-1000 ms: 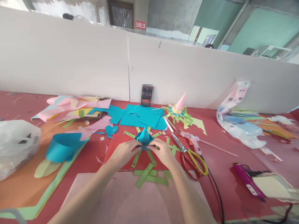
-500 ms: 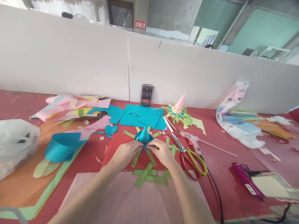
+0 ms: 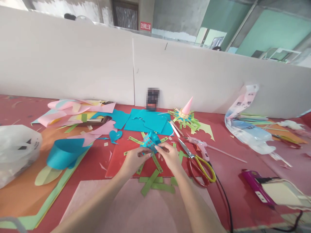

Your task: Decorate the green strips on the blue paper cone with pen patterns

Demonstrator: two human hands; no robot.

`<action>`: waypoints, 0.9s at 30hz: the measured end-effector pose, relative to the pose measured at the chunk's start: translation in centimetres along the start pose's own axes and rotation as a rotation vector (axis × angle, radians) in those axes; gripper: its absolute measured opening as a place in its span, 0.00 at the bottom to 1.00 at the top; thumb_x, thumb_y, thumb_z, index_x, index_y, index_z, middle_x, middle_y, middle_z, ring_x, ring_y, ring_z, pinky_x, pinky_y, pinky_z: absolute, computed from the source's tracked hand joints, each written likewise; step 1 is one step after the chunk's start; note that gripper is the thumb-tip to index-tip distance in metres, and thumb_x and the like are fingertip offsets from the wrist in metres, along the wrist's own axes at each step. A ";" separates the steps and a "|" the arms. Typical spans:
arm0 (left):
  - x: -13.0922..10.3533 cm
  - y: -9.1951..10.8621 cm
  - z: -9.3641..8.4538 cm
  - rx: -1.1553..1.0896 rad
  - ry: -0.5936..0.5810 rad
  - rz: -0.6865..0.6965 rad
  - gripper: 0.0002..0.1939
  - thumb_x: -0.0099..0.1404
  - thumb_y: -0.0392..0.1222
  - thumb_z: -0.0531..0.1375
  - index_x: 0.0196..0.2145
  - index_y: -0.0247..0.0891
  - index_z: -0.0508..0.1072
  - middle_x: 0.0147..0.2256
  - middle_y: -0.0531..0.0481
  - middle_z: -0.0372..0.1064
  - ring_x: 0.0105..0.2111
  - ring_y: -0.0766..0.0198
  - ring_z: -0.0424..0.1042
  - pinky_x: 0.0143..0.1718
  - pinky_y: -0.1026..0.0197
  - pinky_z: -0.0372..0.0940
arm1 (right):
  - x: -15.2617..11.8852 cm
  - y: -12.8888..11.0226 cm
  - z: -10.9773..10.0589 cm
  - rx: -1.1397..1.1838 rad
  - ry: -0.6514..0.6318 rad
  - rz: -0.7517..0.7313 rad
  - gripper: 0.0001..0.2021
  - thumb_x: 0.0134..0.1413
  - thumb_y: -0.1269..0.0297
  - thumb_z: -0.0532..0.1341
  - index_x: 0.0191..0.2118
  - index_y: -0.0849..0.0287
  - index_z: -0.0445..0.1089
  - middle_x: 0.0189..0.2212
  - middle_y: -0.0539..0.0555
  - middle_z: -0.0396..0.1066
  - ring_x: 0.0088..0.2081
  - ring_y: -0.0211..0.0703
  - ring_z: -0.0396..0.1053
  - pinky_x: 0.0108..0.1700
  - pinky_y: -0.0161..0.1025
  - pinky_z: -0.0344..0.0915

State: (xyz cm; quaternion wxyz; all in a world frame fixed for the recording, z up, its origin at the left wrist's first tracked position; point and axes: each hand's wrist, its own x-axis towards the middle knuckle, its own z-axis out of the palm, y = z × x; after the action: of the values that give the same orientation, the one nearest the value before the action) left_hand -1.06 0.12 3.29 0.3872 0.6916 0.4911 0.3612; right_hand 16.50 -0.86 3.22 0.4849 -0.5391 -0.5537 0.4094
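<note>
A small blue paper cone (image 3: pixel 150 141) with a patterned band round it is held between both hands, tilted so that the band faces me. My left hand (image 3: pixel 136 158) is closed on its left side, thumb and fingers pinching the lower edge. On the other side my right hand (image 3: pixel 169 156) pinches the near right edge. Printed green paper strips (image 3: pixel 157 162) fan out beneath on a red sheet (image 3: pixel 116 161). Plain green strips (image 3: pixel 155 185) lie crossed nearer me, partly over a pale pink sheet (image 3: pixel 121 207).
Scissors (image 3: pixel 204 168) and a pink glue gun (image 3: pixel 199 145) lie to the right, near a purple power strip (image 3: pixel 257 187). A pink cone (image 3: pixel 187 106) stands behind, by blue sheets (image 3: pixel 150 121). On the left are a blue paper roll (image 3: pixel 64 155) and a plastic bag (image 3: pixel 17 155).
The blue cone has been tipped from upright, so its patterned band now shows. Both hands have shifted slightly and turned with it.
</note>
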 end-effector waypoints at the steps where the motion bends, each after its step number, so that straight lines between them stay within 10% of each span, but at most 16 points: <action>1: 0.0 -0.1 0.2 -0.021 -0.011 -0.011 0.12 0.57 0.48 0.58 0.33 0.39 0.76 0.26 0.52 0.74 0.21 0.66 0.66 0.23 0.66 0.59 | 0.0 -0.1 0.1 0.009 -0.014 -0.002 0.14 0.49 0.50 0.62 0.29 0.57 0.69 0.15 0.46 0.63 0.18 0.38 0.61 0.22 0.35 0.58; 16: 0.3 -0.5 0.7 -0.221 0.067 -0.069 0.14 0.52 0.51 0.60 0.22 0.36 0.70 0.23 0.53 0.70 0.25 0.65 0.66 0.30 0.64 0.59 | -0.3 -1.1 0.6 0.189 -0.148 0.126 0.15 0.44 0.51 0.65 0.27 0.59 0.68 0.14 0.44 0.59 0.16 0.33 0.57 0.19 0.33 0.54; 27: 0.6 -0.5 0.6 -0.233 0.103 -0.093 0.15 0.51 0.52 0.60 0.21 0.37 0.69 0.21 0.53 0.69 0.25 0.65 0.66 0.29 0.64 0.60 | -0.9 -1.5 0.5 -0.230 -0.028 -0.173 0.11 0.52 0.54 0.60 0.32 0.57 0.69 0.27 0.51 0.70 0.26 0.40 0.67 0.29 0.35 0.62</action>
State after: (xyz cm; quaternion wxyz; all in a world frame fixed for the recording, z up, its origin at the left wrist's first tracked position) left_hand -0.64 0.69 2.62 0.4556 0.5989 0.4965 0.4328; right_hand 15.63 -1.81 4.53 0.4459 -0.5355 -0.6480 0.3074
